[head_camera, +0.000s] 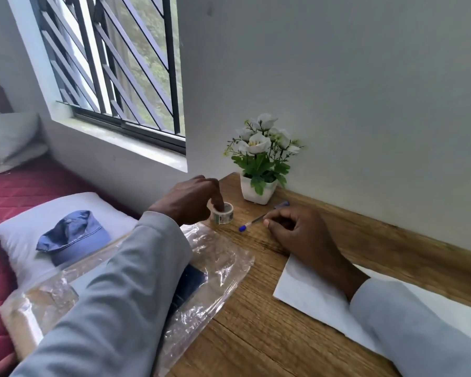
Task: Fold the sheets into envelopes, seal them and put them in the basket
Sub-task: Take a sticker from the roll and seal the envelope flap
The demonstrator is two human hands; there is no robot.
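Note:
A small roll of tape [225, 216] stands on the wooden table [256, 317] near its far left corner. My left hand [186, 197] is over it, with one finger poked down into the roll's hole and the other fingers curled. My right hand [297, 229] rests on the table with its fingers curled, just right of a blue pen [249, 223] and apart from it. A white sheet [310, 292] lies flat under my right wrist and forearm. No basket is in view.
A clear plastic bag [218, 265] with a dark item inside lies under my left forearm at the table's left edge. A white pot of white flowers [259, 170] stands against the wall. Left of the table is a bed with pillows and a blue cap [74, 235].

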